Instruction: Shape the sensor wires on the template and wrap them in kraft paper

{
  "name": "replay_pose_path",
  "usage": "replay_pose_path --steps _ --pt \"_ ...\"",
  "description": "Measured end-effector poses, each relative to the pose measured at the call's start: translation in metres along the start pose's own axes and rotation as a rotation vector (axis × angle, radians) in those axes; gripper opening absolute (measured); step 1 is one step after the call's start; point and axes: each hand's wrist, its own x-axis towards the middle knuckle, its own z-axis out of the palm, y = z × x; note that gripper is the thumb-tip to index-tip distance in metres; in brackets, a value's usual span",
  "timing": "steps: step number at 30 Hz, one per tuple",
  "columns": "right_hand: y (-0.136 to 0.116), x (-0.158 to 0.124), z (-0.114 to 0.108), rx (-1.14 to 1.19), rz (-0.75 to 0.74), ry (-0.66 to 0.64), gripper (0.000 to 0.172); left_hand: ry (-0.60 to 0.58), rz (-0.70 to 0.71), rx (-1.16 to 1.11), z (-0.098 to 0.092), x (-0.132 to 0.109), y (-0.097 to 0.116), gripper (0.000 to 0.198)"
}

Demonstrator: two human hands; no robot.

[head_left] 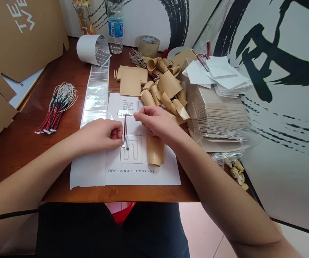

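From afar, I have the left hand (100,134) and right hand (155,122) at one lead (125,126) on a sheet (170,176)

The lead lies between the hands, a clear strip (121,114) across its top. My left fingertips are at its lower end, my right at the strip's end, both drawn close; I cannot tell whether either is clamped on anything. A tug on the strip could, I judge, drag the lead askew. I count one sheet, one label roll (86,51), one tape roll (148,47), one water bottle (116,32); the bundle (54,113) and brown papers (167,85) overlap beyond counting
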Motion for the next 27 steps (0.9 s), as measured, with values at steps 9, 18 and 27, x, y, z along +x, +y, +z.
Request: replay_pose_path --steps 9,18,27 --pt "-0.0019 -0.0025 0.0013 -0.122 -0.037 0.001 0.029 0.019 -0.002 0.016 0.0017 -0.0011 -0.0001 0.008" --pt "-0.0020 -0.0014 0.0014 -0.114 -0.020 0.003 0.030 0.053 -0.012 0.023 0.0042 0.0007 -0.0039 0.026" --pt "-0.0023 -0.0017 0.0020 -0.097 -0.001 -0.012 0.028 0.090 -0.071 0.094 0.0086 0.0011 0.0009 0.026"
